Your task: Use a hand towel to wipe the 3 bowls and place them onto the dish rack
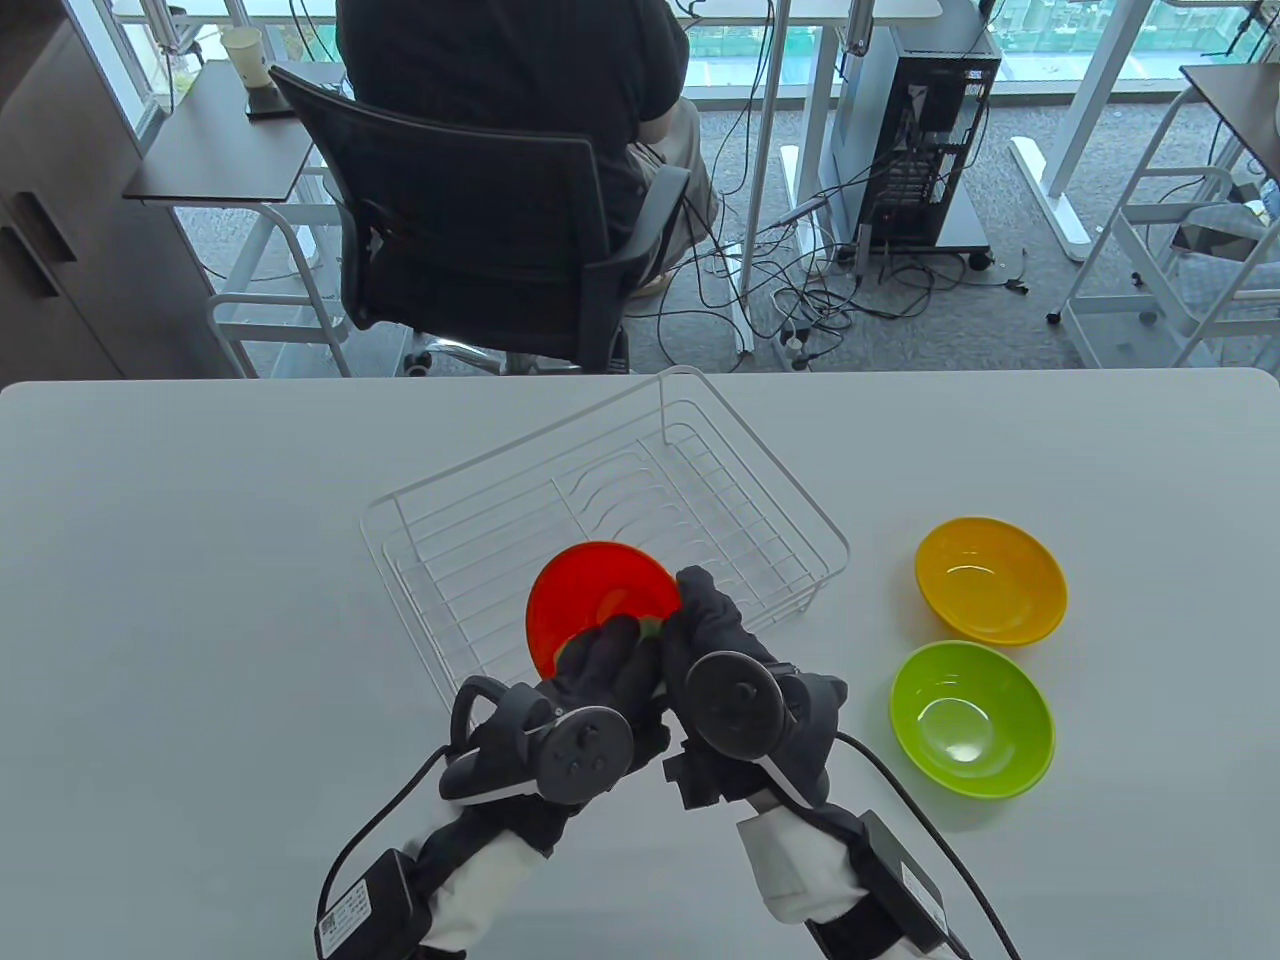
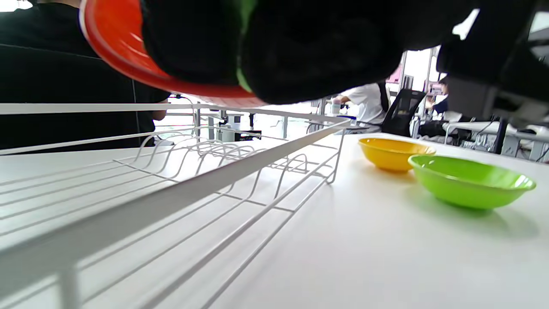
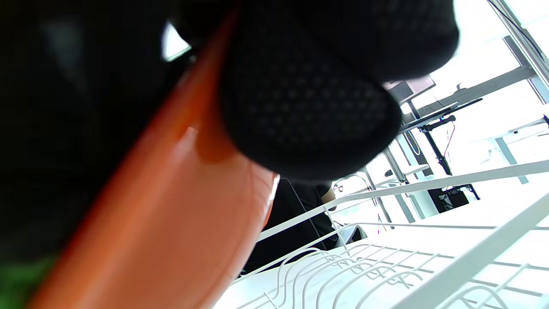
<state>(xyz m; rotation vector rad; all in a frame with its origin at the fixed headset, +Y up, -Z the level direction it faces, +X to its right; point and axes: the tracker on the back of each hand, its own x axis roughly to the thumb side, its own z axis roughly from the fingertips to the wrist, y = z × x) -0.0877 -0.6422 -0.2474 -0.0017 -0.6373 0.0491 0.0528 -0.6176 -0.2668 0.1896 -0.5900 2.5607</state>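
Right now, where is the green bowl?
In the table view the green bowl sits on the table at the right, just in front of the yellow bowl and right of the dish rack; neither hand touches it.

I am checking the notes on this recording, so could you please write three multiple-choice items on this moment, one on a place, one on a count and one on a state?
1. Where is the red bowl?
A. Held up over the near part of the dish rack
B. Flat on the table beside the yellow bowl
C. Stacked inside the green bowl

2. How many bowls rest on the table outside the rack?
A. None
B. Two
C. Three

3. How does the red bowl sit?
A. Flat, opening up
B. Upside down on the rack
C. Tilted on edge between both hands

Answers:
1 A: in the left wrist view it hangs above the rack's rim wire.
2 B: the yellow bowl and the green bowl stand to the rack's right.
3 C: the left hand and the right hand hold it, a scrap of green cloth showing between them.
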